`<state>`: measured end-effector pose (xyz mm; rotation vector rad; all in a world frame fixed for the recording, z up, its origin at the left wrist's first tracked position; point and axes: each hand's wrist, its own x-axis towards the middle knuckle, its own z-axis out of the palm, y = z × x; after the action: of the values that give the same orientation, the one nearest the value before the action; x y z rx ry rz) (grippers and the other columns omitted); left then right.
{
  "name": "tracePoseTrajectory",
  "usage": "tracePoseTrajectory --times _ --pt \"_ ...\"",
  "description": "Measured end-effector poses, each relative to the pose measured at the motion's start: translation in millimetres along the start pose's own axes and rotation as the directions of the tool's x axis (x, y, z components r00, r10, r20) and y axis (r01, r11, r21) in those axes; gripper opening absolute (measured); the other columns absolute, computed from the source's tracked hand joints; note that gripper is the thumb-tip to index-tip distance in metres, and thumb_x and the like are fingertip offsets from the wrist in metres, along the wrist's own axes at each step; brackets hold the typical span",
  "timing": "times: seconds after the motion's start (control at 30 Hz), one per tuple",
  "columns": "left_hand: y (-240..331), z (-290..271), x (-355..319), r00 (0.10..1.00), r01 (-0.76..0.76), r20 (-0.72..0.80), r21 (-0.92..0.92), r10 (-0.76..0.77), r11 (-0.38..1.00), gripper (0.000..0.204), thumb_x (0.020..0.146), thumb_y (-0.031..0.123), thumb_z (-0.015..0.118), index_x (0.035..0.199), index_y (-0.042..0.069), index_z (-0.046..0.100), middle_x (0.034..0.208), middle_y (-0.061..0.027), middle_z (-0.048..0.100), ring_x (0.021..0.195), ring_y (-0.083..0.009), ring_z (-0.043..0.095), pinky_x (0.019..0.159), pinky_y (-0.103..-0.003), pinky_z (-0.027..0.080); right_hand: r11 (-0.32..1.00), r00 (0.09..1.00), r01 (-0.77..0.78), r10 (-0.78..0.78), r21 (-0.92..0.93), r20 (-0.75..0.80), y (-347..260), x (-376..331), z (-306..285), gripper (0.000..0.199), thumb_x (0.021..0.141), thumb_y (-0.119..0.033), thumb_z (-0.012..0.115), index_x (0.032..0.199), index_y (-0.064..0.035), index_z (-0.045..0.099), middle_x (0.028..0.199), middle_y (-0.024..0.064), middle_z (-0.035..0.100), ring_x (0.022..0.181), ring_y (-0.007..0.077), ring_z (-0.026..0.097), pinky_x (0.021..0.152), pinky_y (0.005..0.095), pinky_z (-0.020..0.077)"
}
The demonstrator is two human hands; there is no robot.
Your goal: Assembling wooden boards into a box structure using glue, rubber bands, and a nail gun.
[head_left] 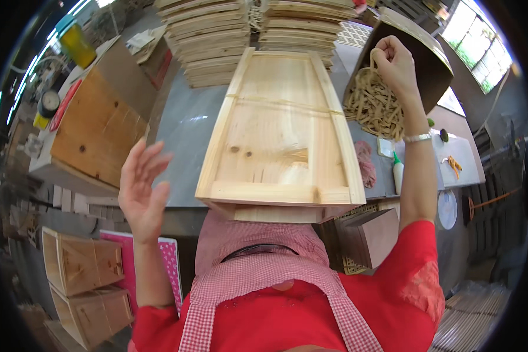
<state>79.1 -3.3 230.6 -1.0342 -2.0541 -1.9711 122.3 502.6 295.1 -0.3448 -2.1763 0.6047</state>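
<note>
A pale wooden box with a tapered frame (pixel 270 141) lies on the grey table before me, its near end by my apron. A tan rubber band (pixel 284 104) is stretched across its upper part. My right hand (pixel 396 67) is raised at the mouth of a tilted cardboard box (pixel 434 56), fingers pinched on a tan rubber band (pixel 372 60). Just below it lies a heap of the same rubber bands (pixel 374 105). My left hand (pixel 144 193) hovers left of the wooden box with fingers apart, touching nothing.
Tall stacks of thin wooden panels (pixel 208 41) stand at the far side. A glue bottle (pixel 398 173), a pink cloth (pixel 365 164) and orange-handled pliers (pixel 453 167) lie at right. At left are a large wooden box (pixel 97 135) and, lower down, more wooden boxes (pixel 91 261).
</note>
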Motion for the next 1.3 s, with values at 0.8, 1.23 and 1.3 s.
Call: tracePoseTrajectory --times 0.8,1.23,1.3 --pt "-3 -63 0 0.766 -0.628 0.574 0.569 0.290 0.531 0.023 0.078 0.021 0.080 0.078 0.010 0.061 0.084 -0.0022 0.062 0.089 -0.0198 0.066 0.102 -0.047 0.044 0.926 0.917 0.367 -0.344 -0.091 0.203 -43 -220 -123 0.026 0.098 -0.003 0.048 0.074 0.0038 0.055 0.074 0.0135 0.059 0.075 0.0236 0.056 0.102 0.0436 0.0389" --pt "-176 -24 -141 0.713 -0.665 0.701 0.689 -0.030 0.289 0.055 0.085 0.028 0.070 0.138 0.021 0.055 0.133 -0.0002 0.056 0.138 -0.0177 0.042 0.112 -0.051 0.033 0.836 0.821 0.480 -0.320 -0.267 0.473 23 -372 12 0.009 0.077 -0.012 0.074 0.079 -0.0070 0.067 0.113 0.0089 0.063 0.125 0.0334 0.048 0.106 0.0505 0.0341" --pt "-183 -26 -138 0.713 -0.667 0.700 0.697 -0.047 0.264 0.057 0.086 0.030 0.069 0.141 0.021 0.054 0.139 0.0005 0.054 0.139 -0.0171 0.041 0.112 -0.052 0.033 0.814 0.813 0.495 -0.310 -0.305 0.493 31 -364 20 0.010 0.075 -0.012 0.075 0.080 -0.0082 0.067 0.106 0.0076 0.063 0.116 0.0311 0.051 0.103 0.0497 0.0357"
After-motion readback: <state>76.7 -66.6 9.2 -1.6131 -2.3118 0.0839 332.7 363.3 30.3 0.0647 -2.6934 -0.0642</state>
